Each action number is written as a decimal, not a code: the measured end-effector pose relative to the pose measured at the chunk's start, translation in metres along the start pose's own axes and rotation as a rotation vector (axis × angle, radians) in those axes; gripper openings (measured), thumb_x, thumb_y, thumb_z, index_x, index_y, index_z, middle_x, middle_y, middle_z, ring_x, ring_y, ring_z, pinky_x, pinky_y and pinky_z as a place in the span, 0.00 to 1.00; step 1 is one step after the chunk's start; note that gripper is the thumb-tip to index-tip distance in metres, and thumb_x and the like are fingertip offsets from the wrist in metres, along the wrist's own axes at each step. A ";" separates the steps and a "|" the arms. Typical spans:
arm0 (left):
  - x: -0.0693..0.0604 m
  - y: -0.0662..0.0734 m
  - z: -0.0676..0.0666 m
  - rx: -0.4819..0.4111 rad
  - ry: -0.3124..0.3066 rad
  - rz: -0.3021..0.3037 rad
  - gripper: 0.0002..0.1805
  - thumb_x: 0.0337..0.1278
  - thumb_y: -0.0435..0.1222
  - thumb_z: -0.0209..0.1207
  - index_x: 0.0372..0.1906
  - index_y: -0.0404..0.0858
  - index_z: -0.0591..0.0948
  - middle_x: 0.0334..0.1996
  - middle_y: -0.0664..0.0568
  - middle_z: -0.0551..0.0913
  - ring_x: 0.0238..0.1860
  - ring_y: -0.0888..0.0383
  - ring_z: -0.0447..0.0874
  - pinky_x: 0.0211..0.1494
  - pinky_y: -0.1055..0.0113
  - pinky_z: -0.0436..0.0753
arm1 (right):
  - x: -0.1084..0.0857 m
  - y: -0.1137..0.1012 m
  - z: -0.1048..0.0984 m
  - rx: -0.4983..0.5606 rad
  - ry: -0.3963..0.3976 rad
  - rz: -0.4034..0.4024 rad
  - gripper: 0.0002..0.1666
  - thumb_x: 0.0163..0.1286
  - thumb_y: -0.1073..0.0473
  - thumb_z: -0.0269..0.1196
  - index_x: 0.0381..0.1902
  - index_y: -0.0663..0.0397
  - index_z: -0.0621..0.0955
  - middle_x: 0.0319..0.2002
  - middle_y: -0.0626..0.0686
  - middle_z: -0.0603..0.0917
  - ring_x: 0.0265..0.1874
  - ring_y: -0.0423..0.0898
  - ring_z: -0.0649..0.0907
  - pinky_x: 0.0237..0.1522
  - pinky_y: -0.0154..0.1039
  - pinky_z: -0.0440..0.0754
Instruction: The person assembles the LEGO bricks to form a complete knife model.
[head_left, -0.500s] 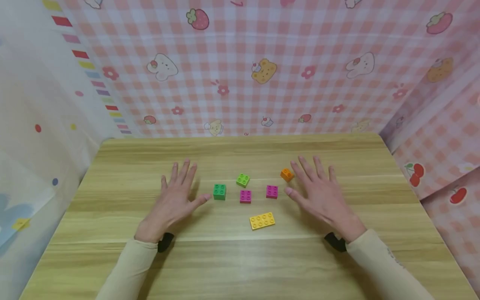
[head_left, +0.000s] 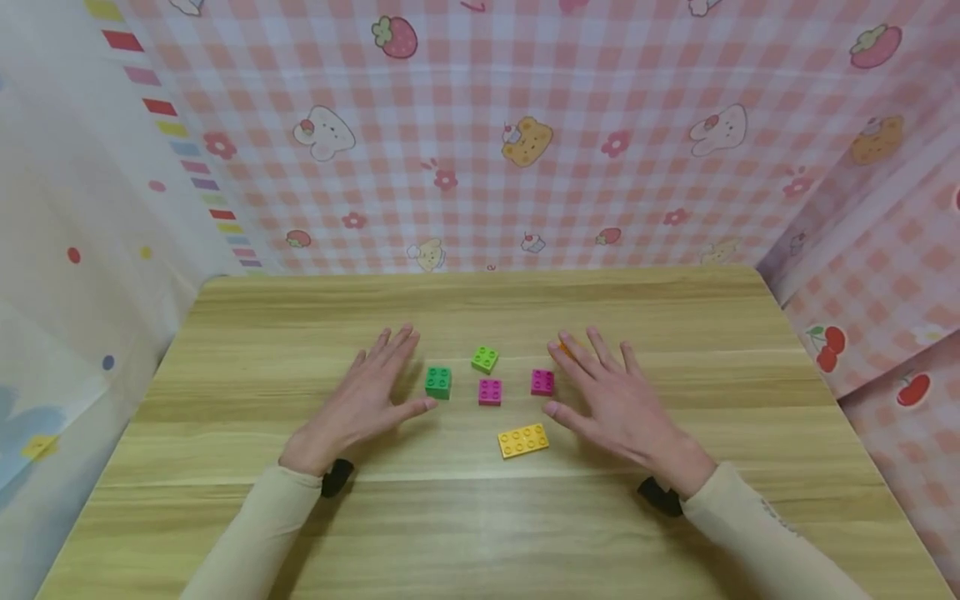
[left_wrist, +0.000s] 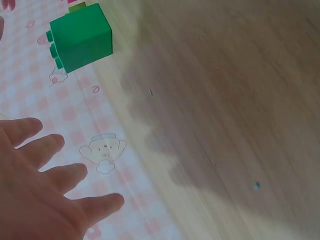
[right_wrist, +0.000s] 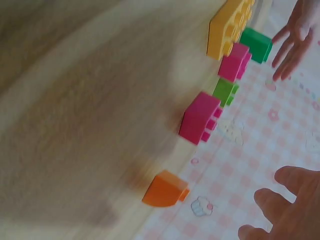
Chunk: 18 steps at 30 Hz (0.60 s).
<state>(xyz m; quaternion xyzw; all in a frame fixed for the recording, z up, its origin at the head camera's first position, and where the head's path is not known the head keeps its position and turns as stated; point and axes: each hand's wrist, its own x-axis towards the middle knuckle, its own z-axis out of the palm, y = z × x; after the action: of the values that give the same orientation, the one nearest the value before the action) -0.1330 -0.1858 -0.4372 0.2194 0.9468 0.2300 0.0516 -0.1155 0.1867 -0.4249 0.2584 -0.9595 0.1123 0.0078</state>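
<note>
Right fingers (head_left: pixel 604 350) moved inward, mostly hiding orange brick (right_wrist: pixel 164 191).

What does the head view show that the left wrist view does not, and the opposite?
Only the head view shows the yellow brick, the orange brick, partly hidden by the right hand, and both sleeves.
Only the left wrist view shows a tiny bluish speck on the tabletop.
Both show the green brick, lime brick, left hand and checked cloth, plus pink, only a sliver in the left wrist view, where fingertips at upper left are probably the right hand's.
</note>
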 end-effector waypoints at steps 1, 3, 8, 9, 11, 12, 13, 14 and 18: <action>0.001 0.001 0.000 -0.009 -0.005 0.002 0.57 0.65 0.68 0.57 0.84 0.40 0.48 0.84 0.45 0.45 0.83 0.42 0.38 0.80 0.35 0.46 | 0.000 -0.002 0.000 0.003 -0.006 -0.011 0.50 0.75 0.25 0.50 0.83 0.47 0.57 0.83 0.52 0.54 0.82 0.60 0.47 0.76 0.72 0.42; 0.002 0.002 0.001 -0.023 -0.018 0.008 0.57 0.65 0.67 0.58 0.84 0.39 0.49 0.84 0.44 0.46 0.83 0.42 0.40 0.80 0.36 0.48 | -0.001 -0.005 0.001 0.007 -0.020 -0.035 0.51 0.75 0.24 0.50 0.83 0.47 0.57 0.83 0.51 0.54 0.82 0.60 0.48 0.76 0.72 0.43; 0.007 0.004 0.002 -0.054 -0.043 0.009 0.55 0.64 0.61 0.64 0.84 0.40 0.51 0.82 0.42 0.53 0.81 0.41 0.49 0.80 0.40 0.54 | -0.002 -0.012 0.005 0.031 -0.056 -0.104 0.52 0.73 0.23 0.51 0.82 0.47 0.60 0.82 0.50 0.56 0.81 0.58 0.51 0.76 0.70 0.47; 0.007 0.005 0.002 -0.060 -0.048 0.005 0.54 0.64 0.60 0.65 0.83 0.40 0.52 0.82 0.41 0.54 0.81 0.41 0.51 0.79 0.41 0.56 | -0.002 -0.014 0.006 0.040 -0.065 -0.117 0.53 0.72 0.22 0.51 0.82 0.47 0.61 0.82 0.51 0.57 0.81 0.57 0.52 0.76 0.70 0.48; 0.009 0.005 0.002 -0.071 -0.067 -0.012 0.54 0.64 0.59 0.66 0.83 0.41 0.53 0.80 0.41 0.57 0.79 0.40 0.56 0.79 0.41 0.59 | -0.002 -0.016 0.007 0.056 -0.094 -0.137 0.53 0.71 0.21 0.52 0.81 0.47 0.62 0.81 0.50 0.59 0.81 0.56 0.52 0.77 0.69 0.49; 0.010 0.005 0.002 -0.076 -0.076 -0.020 0.53 0.64 0.59 0.66 0.83 0.41 0.54 0.80 0.41 0.59 0.79 0.40 0.58 0.78 0.41 0.60 | -0.002 -0.017 0.008 0.070 -0.112 -0.145 0.53 0.71 0.21 0.52 0.81 0.47 0.63 0.81 0.51 0.60 0.81 0.55 0.52 0.77 0.68 0.50; 0.010 0.005 0.002 -0.082 -0.084 -0.027 0.53 0.63 0.59 0.66 0.83 0.41 0.55 0.79 0.41 0.60 0.78 0.40 0.59 0.77 0.41 0.61 | -0.001 -0.018 0.009 0.082 -0.131 -0.153 0.53 0.71 0.21 0.53 0.81 0.48 0.64 0.81 0.51 0.60 0.81 0.55 0.52 0.77 0.68 0.50; 0.011 0.005 0.002 -0.090 -0.090 -0.033 0.53 0.63 0.59 0.66 0.83 0.41 0.55 0.79 0.41 0.62 0.77 0.40 0.61 0.77 0.40 0.62 | -0.001 -0.019 0.010 0.096 -0.149 -0.160 0.53 0.71 0.22 0.54 0.80 0.48 0.64 0.80 0.52 0.61 0.81 0.55 0.53 0.77 0.67 0.51; 0.012 0.005 0.003 -0.104 -0.090 -0.031 0.51 0.62 0.57 0.68 0.81 0.41 0.59 0.75 0.42 0.69 0.75 0.40 0.66 0.75 0.40 0.66 | 0.002 -0.022 0.014 0.152 -0.200 -0.186 0.50 0.70 0.26 0.60 0.78 0.51 0.68 0.78 0.54 0.67 0.79 0.55 0.60 0.77 0.64 0.57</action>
<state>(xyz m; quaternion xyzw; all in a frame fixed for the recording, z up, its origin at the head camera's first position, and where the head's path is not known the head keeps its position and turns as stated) -0.1413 -0.1751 -0.4373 0.2120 0.9334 0.2681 0.1091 -0.1056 0.1643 -0.4336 0.3561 -0.9160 0.1572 -0.0971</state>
